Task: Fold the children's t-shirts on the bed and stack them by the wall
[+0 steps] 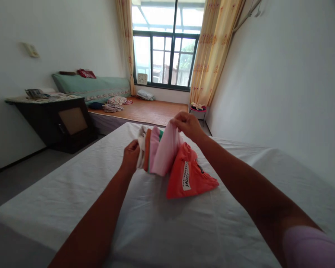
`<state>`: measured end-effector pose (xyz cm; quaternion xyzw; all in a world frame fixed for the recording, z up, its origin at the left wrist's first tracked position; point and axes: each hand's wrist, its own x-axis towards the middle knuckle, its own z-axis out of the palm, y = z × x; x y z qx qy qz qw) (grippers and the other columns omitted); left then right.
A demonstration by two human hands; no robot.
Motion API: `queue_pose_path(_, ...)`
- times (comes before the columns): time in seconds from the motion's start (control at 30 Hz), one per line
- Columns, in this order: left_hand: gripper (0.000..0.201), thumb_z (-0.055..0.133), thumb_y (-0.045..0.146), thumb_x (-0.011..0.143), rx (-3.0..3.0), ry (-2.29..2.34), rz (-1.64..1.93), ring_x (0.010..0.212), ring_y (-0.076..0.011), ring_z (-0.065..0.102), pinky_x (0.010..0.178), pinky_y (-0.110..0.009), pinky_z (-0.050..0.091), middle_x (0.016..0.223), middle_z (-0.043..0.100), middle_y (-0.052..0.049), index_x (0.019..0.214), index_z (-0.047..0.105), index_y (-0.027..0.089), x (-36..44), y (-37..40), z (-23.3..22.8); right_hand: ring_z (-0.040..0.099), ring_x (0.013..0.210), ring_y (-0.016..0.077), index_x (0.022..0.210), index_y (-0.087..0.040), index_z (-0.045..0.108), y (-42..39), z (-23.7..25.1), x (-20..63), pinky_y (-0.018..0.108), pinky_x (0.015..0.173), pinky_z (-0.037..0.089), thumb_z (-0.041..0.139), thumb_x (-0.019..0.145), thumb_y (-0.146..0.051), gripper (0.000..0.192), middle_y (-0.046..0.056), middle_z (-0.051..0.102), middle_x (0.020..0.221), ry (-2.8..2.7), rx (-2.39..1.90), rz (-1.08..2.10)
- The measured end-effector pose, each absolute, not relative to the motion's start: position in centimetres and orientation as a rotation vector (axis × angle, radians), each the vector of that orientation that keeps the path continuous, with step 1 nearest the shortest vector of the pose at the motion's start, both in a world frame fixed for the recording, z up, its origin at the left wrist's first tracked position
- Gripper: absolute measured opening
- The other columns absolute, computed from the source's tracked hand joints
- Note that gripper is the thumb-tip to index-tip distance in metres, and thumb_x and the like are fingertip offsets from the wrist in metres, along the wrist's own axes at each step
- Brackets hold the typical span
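Note:
My left hand (131, 154) grips the left side of a small bundle of folded clothes (153, 150) in pink, orange, white and green, held above a white sheet. My right hand (187, 124) pinches the top edge of the pink piece (165, 150) of that bundle. A coral-red garment (188, 175) with a white label lies on the sheet, under and to the right of the bundle.
The white-sheeted bed (156, 223) fills the foreground. A dark cabinet (56, 121) with papers stands at the left. Beyond it are a second bed (145, 109) with a green pillow and loose clothes, a window (167, 56) with yellow curtains, and a small stool (198, 108).

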<state>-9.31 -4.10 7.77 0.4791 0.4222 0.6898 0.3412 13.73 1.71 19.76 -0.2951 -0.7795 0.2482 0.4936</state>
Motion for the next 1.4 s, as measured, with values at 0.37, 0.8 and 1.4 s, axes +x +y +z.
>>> queue_pose_path(0.37,0.017,0.068,0.032,0.063,1.55,1.459,1.585,0.051,-0.0086,0.047,0.047,-0.019,0.034,0.055,0.054,0.005,0.066,0.061,0.016,-16.1,-6.7,12.2,0.054,0.047,0.0094,0.069,-0.02,0.052,4.5,18.1,13.1,0.019,0.047,0.041,0.061,0.081,-0.037,0.023,-0.004,0.058,0.055,-1.848,-0.884,0.554)
queue_pose_path(0.8,0.016,0.064,0.025,0.07,1.34,1.315,1.731,0.05,-0.0067,0.05,0.041,-0.014,0.034,0.056,0.052,0.006,0.073,0.05,0.018,-17.7,-5.8,19.3,0.064,0.052,0.0106,0.077,-0.019,0.054,4.7,18.7,13.5,0.016,0.044,0.045,0.065,0.079,-0.038,0.023,0.0,0.067,0.062,-1.728,-0.852,0.811)
queue_pose_path(1.4,0.039,0.06,0.035,0.07,2.189,2.201,0.528,0.097,-0.0255,0.061,0.065,-0.029,0.044,0.118,0.061,-0.008,0.108,0.06,0.025,-17.3,-11.2,6.6,0.063,0.094,0.0235,0.087,-0.023,0.07,-0.8,9.8,7.0,0.031,0.078,0.044,0.058,0.081,-0.029,0.015,0.006,0.071,0.097,-2.789,-0.901,0.104)
